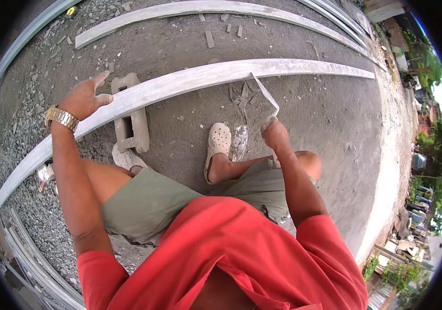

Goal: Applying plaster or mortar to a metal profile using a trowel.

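Right hand is clamped on the handle of a putty knife, blade tip at the white-coated plank. Left hand has thumb and fingers apart at the plank; firm contact cannot be confirmed. The plank lies across a hollow concrete block; uneven blade pressure could tilt it. Beside the left forearm, a can: contents not discernible.
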`<action>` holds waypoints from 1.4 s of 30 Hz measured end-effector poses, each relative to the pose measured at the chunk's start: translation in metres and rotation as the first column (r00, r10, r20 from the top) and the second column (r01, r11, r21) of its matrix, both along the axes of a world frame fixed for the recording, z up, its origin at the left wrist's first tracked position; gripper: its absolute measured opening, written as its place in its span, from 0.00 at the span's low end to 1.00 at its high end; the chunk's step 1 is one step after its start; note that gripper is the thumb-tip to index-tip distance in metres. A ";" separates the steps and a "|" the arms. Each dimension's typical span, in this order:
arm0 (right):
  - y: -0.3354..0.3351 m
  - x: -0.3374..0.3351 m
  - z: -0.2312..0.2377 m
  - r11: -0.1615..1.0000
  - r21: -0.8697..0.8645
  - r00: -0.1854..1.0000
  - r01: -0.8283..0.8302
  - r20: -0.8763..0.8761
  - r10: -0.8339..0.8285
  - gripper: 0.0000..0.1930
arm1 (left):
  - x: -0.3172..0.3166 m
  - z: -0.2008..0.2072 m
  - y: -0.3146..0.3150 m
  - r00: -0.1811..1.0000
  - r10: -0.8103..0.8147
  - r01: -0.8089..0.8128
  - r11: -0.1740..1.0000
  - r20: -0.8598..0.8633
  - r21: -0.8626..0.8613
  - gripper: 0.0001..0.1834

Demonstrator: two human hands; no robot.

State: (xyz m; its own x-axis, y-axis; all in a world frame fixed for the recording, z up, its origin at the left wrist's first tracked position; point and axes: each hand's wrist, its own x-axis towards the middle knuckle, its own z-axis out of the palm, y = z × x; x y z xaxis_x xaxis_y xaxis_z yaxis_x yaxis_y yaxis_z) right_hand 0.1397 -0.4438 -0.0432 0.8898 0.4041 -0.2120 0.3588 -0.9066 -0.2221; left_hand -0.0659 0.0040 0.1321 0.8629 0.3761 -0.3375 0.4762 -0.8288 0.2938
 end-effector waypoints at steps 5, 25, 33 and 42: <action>0.033 -0.037 0.024 0.982 -0.052 0.981 -0.181 -0.081 0.177 0.16 | 0.015 -0.003 -0.003 0.998 -0.062 0.061 0.998 0.030 0.016 0.38; 0.023 -0.010 0.013 0.993 -0.047 0.993 -0.109 -0.048 0.107 0.19 | -0.001 -0.018 0.022 0.998 -0.047 0.045 0.999 0.049 0.030 0.39; -0.001 0.056 0.007 0.989 -0.139 0.997 0.056 -0.042 -0.062 0.16 | -0.002 -0.012 0.013 0.999 0.009 -0.007 0.999 -0.040 0.036 0.39; 0.029 0.000 -0.002 0.997 -0.072 0.999 0.033 -0.041 -0.036 0.20 | -0.009 -0.009 0.010 0.999 -0.036 0.036 0.999 0.033 0.014 0.38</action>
